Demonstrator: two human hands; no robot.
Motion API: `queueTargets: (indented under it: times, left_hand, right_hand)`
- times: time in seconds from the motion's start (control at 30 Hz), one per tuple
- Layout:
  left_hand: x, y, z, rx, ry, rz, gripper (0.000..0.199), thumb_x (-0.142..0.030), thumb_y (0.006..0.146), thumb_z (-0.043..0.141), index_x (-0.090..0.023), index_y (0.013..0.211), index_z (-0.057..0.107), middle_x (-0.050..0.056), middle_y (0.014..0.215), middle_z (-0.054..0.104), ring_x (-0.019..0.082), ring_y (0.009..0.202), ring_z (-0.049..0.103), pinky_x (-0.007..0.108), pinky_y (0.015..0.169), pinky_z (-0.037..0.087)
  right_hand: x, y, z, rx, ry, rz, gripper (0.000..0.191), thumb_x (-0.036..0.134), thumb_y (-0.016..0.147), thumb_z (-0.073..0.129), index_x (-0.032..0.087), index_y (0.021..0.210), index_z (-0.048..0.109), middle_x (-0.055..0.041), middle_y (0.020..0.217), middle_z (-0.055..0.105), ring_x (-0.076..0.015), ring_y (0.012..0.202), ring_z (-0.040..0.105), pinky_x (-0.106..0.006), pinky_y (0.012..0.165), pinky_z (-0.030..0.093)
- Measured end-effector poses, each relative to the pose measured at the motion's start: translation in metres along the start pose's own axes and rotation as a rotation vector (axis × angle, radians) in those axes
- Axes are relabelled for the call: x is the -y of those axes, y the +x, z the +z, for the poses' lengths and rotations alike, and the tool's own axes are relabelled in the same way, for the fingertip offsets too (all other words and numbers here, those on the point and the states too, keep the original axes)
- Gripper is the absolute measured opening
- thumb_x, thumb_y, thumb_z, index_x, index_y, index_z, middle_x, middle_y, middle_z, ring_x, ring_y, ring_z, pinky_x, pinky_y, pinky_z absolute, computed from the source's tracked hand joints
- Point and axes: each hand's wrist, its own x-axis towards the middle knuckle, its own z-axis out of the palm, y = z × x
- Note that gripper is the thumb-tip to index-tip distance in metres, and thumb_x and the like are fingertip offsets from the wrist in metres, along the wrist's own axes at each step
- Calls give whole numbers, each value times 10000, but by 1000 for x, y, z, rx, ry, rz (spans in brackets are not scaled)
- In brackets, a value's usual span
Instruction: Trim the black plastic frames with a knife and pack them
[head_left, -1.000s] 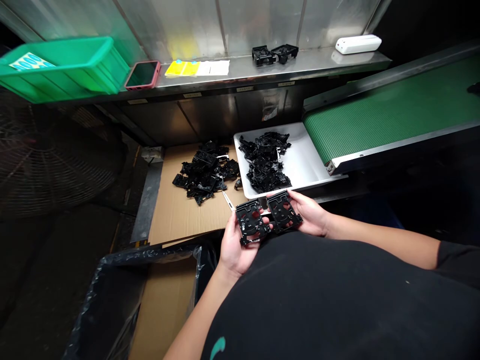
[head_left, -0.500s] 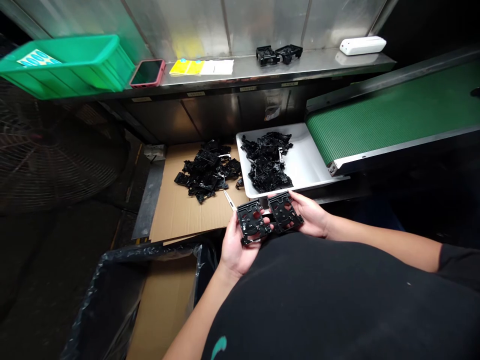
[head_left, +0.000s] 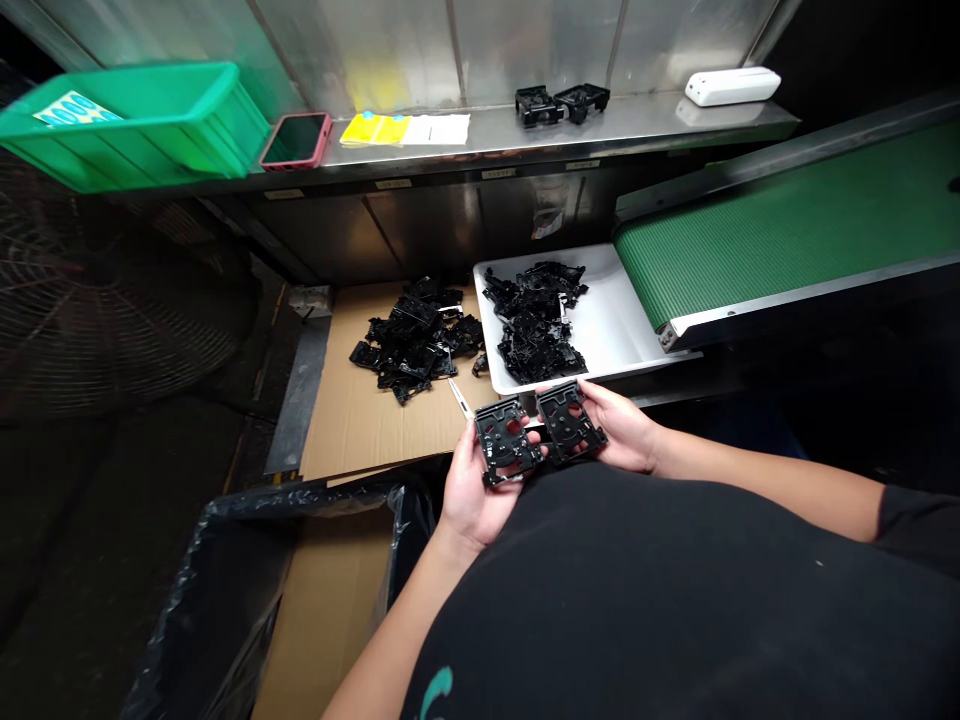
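My left hand (head_left: pixel 472 490) is shut on a black moulded plastic frame (head_left: pixel 504 440), its fingers under the frame. My right hand (head_left: pixel 619 428) grips a matching black frame (head_left: pixel 571 422) from the side, and the two frames nearly touch edge to edge. Just beyond them, a thin pale blade tool (head_left: pixel 460 398) lies on a flattened cardboard sheet (head_left: pixel 367 420). That sheet carries a heap of black plastic parts (head_left: pixel 411 340). A second heap (head_left: pixel 534 325) lies in a white tray (head_left: pixel 611 320), whose front rim is right behind my right fingers.
A green belt conveyor (head_left: pixel 795 210) ends at the tray's right side. On the steel shelf behind stand a green crate (head_left: pixel 127 130), a phone (head_left: pixel 296 140), yellow papers (head_left: pixel 375 130), two black parts (head_left: pixel 559 103) and a white device (head_left: pixel 733 87). A plastic-lined bin (head_left: pixel 225 590) sits below left.
The whole view has shifted slightly up and right as my head moves. My hands still hold the two frames in nearly the same position.
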Motion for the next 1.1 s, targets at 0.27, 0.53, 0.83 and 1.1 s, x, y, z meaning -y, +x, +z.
queueTargets:
  times: [0.27, 0.53, 0.83, 1.1]
  left_hand:
    - [0, -1, 4, -1, 15, -7, 533, -480, 1122, 396, -114, 1134, 783, 151, 1071, 833, 278, 939, 820, 489, 1002, 653]
    - [3, -3, 5, -16, 11, -2, 536, -461, 1127, 383, -112, 1104, 789, 153, 1056, 837, 270, 902, 822, 494, 995, 657]
    - [5, -3, 4, -28, 0, 8, 520, -437, 1131, 373, -122, 1185, 784, 154, 1054, 838, 276, 897, 826, 502, 966, 670]
    - [5, -2, 2, -19, -2, 23, 554, -411, 1139, 327, -108, 1126, 791, 162, 1026, 838, 264, 838, 824, 512, 946, 679]
  right_hand:
    - [1, -1, -3, 15, 1, -6, 577, 443, 1175, 215, 177, 1530, 583, -129, 1087, 836, -184, 631, 724, -299, 585, 589]
    - [0, -2, -5, 16, -9, -5, 574, 440, 1175, 221, 169, 1509, 602, -132, 1070, 840, -194, 671, 752, -306, 605, 608]
    - [0, -6, 1, -22, 9, 1, 570, 431, 1171, 227, 197, 1427, 679, -108, 973, 847, -229, 796, 801, -320, 661, 650]
    - [-1, -5, 0, -30, -3, 9, 574, 447, 1170, 225, 200, 1405, 686, -104, 958, 839, -214, 749, 793, -312, 664, 650]
